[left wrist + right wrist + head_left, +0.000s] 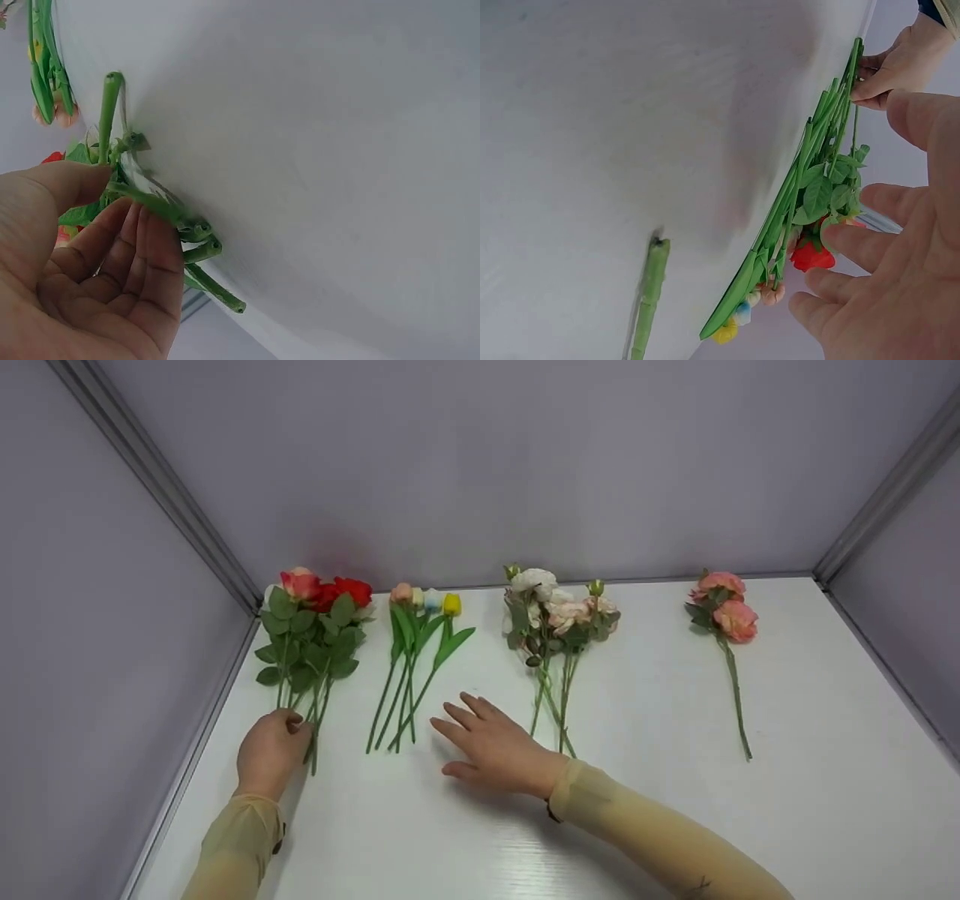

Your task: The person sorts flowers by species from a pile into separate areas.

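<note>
At the far left, a bunch of roses (300, 637) with red and pink-cream heads lies on the white table, leaves spread below the blooms. My left hand (271, 750) pinches some of its green stems (150, 201) between thumb and fingers; other stem ends stick out beyond the fingers. My right hand (499, 746) hovers over the table with fingers spread, holding nothing. It is between the tulips (409, 660), whose heads are pink, cream, blue and yellow, and a bunch of white and pale pink flowers (559, 619). The right wrist view shows the palm (900, 285) and one nearby stem end (651, 292).
Two coral-pink blooms (727, 607) on a long stem lie at the right of the table (660, 810). Grey panels (510, 465) wall in the back and both sides, with metal posts (165, 487) at the corners.
</note>
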Demonstrator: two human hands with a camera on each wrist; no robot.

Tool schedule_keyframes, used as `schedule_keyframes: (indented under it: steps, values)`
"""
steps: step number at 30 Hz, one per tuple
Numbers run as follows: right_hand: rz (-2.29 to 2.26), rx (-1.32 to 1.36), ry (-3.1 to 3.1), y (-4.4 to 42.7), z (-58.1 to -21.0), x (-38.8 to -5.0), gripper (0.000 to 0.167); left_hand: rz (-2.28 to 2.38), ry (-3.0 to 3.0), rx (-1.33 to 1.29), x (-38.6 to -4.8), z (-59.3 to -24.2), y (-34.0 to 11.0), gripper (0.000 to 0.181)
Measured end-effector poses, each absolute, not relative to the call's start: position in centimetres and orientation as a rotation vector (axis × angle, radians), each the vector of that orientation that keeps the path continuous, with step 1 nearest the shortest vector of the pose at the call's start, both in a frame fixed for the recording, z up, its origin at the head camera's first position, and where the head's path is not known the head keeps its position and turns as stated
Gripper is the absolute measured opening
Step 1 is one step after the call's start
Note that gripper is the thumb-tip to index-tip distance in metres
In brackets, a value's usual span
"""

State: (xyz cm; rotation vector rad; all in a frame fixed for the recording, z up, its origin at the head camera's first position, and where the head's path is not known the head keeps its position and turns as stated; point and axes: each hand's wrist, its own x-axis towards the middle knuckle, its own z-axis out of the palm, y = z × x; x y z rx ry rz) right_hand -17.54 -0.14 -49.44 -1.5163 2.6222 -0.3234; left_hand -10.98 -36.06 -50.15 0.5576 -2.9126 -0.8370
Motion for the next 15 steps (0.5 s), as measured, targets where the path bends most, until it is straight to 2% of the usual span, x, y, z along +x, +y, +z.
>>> schedule_keyframes:
  steps: [12,15]
  values:
    - [-0.365,-1.483,2.638,1.1,-49.5,-17.8,0.07,-0.728,-2.882,0.569,-11.2,-49.7,-35.6,0.037]
    - [-0.418,-1.444,2.661,2.2,-49.3,-18.4,0.068,-0.659,-2.823,0.485,-11.4,-49.5,-34.8,0.04]
